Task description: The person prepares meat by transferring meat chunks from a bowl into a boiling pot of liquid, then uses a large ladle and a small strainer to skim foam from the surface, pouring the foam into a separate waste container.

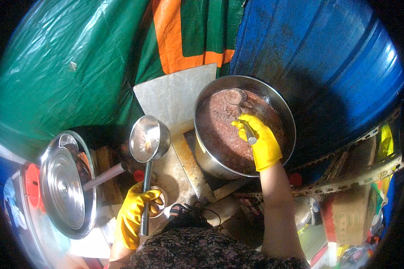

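Observation:
A large round stainless steel pot [202,154] stands before me, holding a pinkish-brown, lumpy mass [222,127]. My right hand [260,143], in a yellow rubber glove, is over the pot and grips the handle of a ladle [236,97], whose round bowl lies at the surface of the mass near the far side. My left hand [138,210], gloved too, is closed around the handle of a second metal ladle [146,139]. That ladle is held up left of the pot, its bowl wet with residue inside and tipped towards me.
A large metal lid or basin [65,188] stands at the left, beside a red plastic item [34,186]. Green and orange tarpaulin [87,67] and blue sheeting [289,37] hang behind. A perforated metal bar [360,183] and cardboard box [348,215] are at the right.

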Demonstrator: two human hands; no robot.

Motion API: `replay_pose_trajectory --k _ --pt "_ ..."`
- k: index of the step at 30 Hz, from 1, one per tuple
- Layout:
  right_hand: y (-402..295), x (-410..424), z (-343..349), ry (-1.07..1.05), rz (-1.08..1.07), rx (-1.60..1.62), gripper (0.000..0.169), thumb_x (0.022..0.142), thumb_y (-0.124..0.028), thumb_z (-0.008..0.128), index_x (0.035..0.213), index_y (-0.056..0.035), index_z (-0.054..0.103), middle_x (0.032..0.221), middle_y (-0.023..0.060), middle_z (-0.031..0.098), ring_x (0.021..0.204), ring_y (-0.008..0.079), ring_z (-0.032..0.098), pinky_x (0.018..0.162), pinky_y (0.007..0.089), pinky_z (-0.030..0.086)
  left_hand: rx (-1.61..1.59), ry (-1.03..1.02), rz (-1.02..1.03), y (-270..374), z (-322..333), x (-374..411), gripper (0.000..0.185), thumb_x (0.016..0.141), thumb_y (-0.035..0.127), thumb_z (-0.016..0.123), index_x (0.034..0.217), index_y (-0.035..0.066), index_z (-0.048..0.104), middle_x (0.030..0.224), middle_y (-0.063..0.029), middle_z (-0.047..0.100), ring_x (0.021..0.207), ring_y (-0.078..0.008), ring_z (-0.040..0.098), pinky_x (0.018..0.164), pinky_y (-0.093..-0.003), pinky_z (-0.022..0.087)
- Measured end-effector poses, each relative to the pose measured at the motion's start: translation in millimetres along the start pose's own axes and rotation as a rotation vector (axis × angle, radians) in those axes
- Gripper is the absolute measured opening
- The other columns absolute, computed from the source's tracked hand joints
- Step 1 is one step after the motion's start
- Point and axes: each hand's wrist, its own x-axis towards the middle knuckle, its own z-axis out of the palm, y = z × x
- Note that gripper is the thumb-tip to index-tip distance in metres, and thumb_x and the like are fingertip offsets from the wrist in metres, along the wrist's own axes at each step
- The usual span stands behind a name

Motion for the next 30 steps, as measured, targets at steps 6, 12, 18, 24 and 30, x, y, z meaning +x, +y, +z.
replay_pose_trajectory --k 6,12,18,24,30 --pt "12.5 -24.0 16.7 0.029 0.036 -0.137 0.026 0.098 -0.027 0.065 0.108 -0.0031 0.065 0.096 0.0188 0.073 0.062 0.0147 0.066 0.051 0.0239 0.053 0.045 -0.013 0.03 5.9 7.4 -1.9 0.03 0.091 0.01 0.072 0.116 -0.001 0.061 0.076 -0.0119 0.069 0.058 -0.0176 0.065 0.048 -0.0255 0.048" --pt "45.6 -100.4 43.9 -0.095 -0.158 -0.273 0.026 0.1 -0.023 0.062 0.114 -0.0016 0.067 0.1 0.014 0.074 0.08 0.0137 0.067 0.069 0.0234 0.053 0.072 -0.012 0.047 5.8 -0.5 -3.4 0.03 0.091 0.012 0.073 0.115 -0.001 0.062 0.077 -0.0113 0.069 0.058 -0.0167 0.065 0.049 -0.0259 0.049" --pt "43.8 -214.8 100.0 -0.096 -0.216 -0.546 0.038 0.104 -0.024 0.048 0.131 -0.0011 0.063 0.114 0.0111 0.071 0.096 0.0134 0.066 0.083 0.025 0.051 0.2 -0.03 0.123 22.5 1.8 -10.3 0.019 0.09 0.012 0.073 0.1 -0.002 0.068 0.075 -0.0096 0.069 0.057 -0.0162 0.064 0.051 -0.0267 0.048" --pt "80.7 -160.0 12.7 -0.439 0.48 0.281 0.035 0.106 -0.027 0.051 0.126 0.0003 0.056 0.092 0.0074 0.064 0.058 0.011 0.053 0.047 0.029 0.043 0.32 -0.088 0.176 38.8 5.0 -11.0 0.026 0.089 0.015 0.077 0.103 -0.003 0.066 0.072 -0.0101 0.067 0.055 -0.0171 0.064 0.051 -0.0273 0.05" --pt "73.1 -231.5 29.9 -0.127 0.347 0.176 0.039 0.104 -0.027 0.054 0.13 0.0024 0.054 0.089 0.0077 0.063 0.056 0.0101 0.051 0.047 0.0263 0.041 0.387 -0.171 0.083 84.9 32.7 -5.1 0.031 0.088 0.016 0.079 0.107 -0.004 0.064 0.071 -0.012 0.067 0.054 -0.0189 0.063 0.048 -0.0297 0.051"
